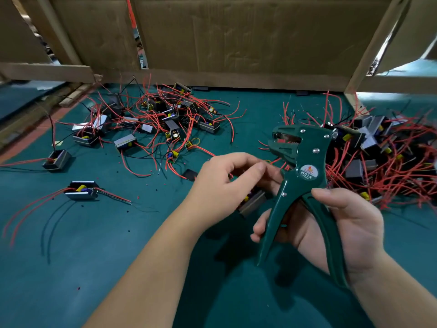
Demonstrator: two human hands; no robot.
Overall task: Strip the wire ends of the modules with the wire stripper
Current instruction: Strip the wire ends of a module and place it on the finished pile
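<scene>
Both forearms fill the bottom of my view, reaching forward over the green mat (118, 245). My right hand (350, 223) is wrapped around the two handles of the green wire stripper (300, 185), thumb over the outer handle and fingertips curled behind the inner one; the handles are spread, so I judge I am holding it without squeezing, and the jaws at its head stand open, pointing up and to the left, away from my palm. The tool's long axis runs from my right wrist up towards its head, which sits above and just beyond my left fingertips. My left hand (227, 185) holds a small module (253, 202) tucked beneath the palm, fingers closed on it, with thumb and forefinger pinched together up near the stripper's pivot; I think they pinch a red wire end, but it is too hidden to be sure. So the wire end lies just below and to the near side of the open jaws, and my left hand is the nearer one to feed it up and in. One heap of modules (165, 119) lies well beyond my left fingers, a denser heap (383, 157) sits just past my right knuckles, and a single module (82, 189) rests off to the left. Behind everything a cardboard wall (236, 39) closes the bench.
</scene>
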